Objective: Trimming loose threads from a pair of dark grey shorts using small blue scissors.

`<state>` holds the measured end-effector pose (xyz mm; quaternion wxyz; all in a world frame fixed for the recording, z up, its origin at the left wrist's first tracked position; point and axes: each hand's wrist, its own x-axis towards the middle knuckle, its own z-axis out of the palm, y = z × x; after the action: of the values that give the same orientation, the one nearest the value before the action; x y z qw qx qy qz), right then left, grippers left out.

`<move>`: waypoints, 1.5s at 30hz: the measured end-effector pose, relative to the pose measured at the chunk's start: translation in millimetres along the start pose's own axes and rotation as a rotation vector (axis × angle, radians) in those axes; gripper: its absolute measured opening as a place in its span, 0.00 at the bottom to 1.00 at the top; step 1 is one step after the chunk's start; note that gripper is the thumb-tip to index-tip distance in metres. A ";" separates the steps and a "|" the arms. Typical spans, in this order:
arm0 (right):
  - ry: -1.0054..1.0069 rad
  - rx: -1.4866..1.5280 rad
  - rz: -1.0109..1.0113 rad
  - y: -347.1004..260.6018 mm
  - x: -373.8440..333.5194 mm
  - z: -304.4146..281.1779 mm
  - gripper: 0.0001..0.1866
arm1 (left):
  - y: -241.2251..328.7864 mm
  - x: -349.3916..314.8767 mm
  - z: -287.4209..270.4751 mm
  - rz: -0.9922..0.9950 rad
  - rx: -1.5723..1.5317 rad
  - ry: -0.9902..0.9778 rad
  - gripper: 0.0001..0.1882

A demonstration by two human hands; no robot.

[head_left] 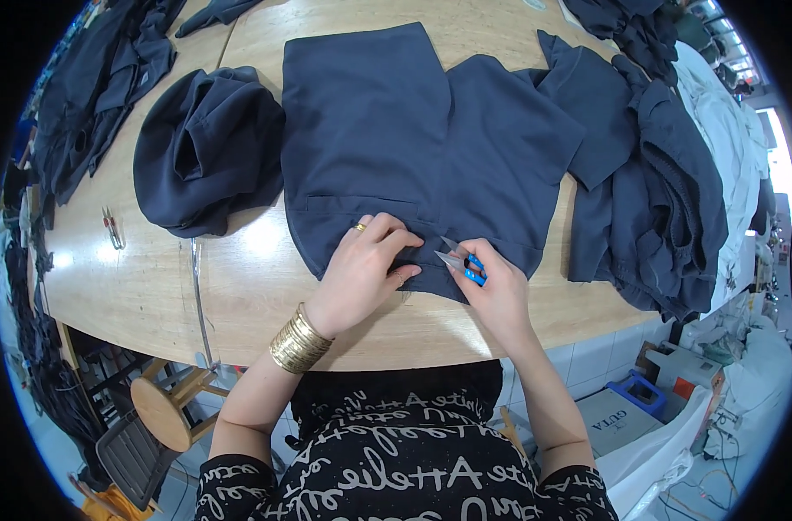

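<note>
A dark navy garment (370,113), which looks like a pair of trousers, lies spread on the wooden table in front of me. Its nearer part shows a stitched welt or pocket line. My left hand (370,265), with a ring and gold bangles, rests on the near edge with curled fingers, gripping the cloth between thumb and forefinger. In my right hand (498,291) are small thread snips (472,267) with blue handles. Their blades are parted and point left, close over the cloth beside my left fingertips. Any thread at the tips is too small to see.
A bunched navy garment (209,148) lies left of the spread one; more navy garments (665,200) are heaped at right beside white cloth (717,130). Another pair of snips (111,227) lies far left on the table (266,321). A wooden stool (161,404) stands below the left edge.
</note>
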<state>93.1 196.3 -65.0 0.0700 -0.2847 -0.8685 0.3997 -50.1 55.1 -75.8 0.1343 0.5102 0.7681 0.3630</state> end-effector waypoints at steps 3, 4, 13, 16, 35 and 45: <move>0.061 -0.036 -0.021 6.2 3.9 2.7 0.10 | -8.2 5.7 -5.3 0.000 -0.079 -0.023 0.12; 0.063 -0.036 -0.021 7.7 4.7 3.6 0.10 | -10.6 6.5 -4.1 0.027 -0.072 -0.039 0.10; 0.159 0.043 -0.108 13.1 3.8 12.3 0.11 | -3.9 10.2 -0.8 0.175 -0.001 0.017 0.05; 0.058 0.113 -0.226 4.8 8.5 19.1 0.14 | -0.6 3.8 -1.6 0.168 0.024 0.065 0.05; 0.066 0.166 -0.340 -6.5 26.6 7.3 0.11 | 9.8 4.5 -17.8 0.036 -0.054 0.057 0.13; -0.092 0.588 -0.054 -25.1 31.7 -21.1 0.06 | 9.8 29.1 -32.5 -0.152 -0.711 -0.145 0.08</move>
<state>63.2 214.6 -35.8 0.1206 -0.2104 -0.7251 0.6445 -75.0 69.2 -41.4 0.3838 0.3976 0.6179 0.5593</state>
